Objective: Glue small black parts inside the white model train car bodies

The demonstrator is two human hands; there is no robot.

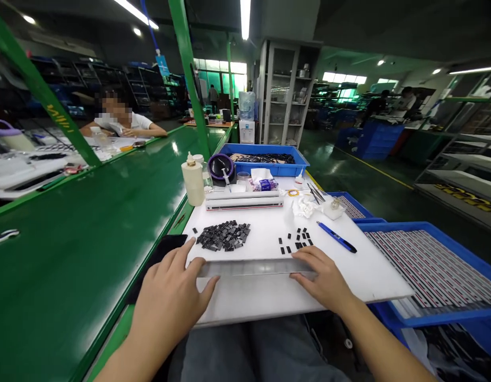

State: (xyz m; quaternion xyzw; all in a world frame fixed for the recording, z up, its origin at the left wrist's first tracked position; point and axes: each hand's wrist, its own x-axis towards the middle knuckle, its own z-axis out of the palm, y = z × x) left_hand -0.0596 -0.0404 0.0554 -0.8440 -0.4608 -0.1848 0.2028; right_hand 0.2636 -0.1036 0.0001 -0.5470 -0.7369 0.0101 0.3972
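Observation:
A long translucent grey strip (253, 267) lies crosswise near the front of the white board (245, 300). My left hand (169, 289) has its thumb and index finger around the strip's left end. At the right end, my right hand (322, 276) grips the strip between thumb and fingers. Beyond the strip, towards the left, is a heap of small black rectangular pieces (223, 236). Several more loose black pieces (304, 236) lie scattered just past my right fingers. A blue pen (336, 236) rests to the right of them.
A stack of long white strips (245, 201) lies behind the black heap. Further back stand a cream bottle (193, 183), a tissue pack (264, 183) and a blue bin (265, 168). Blue trays of striped strips (428, 228) are at right. Left runs a green conveyor (110, 228), with another person beyond.

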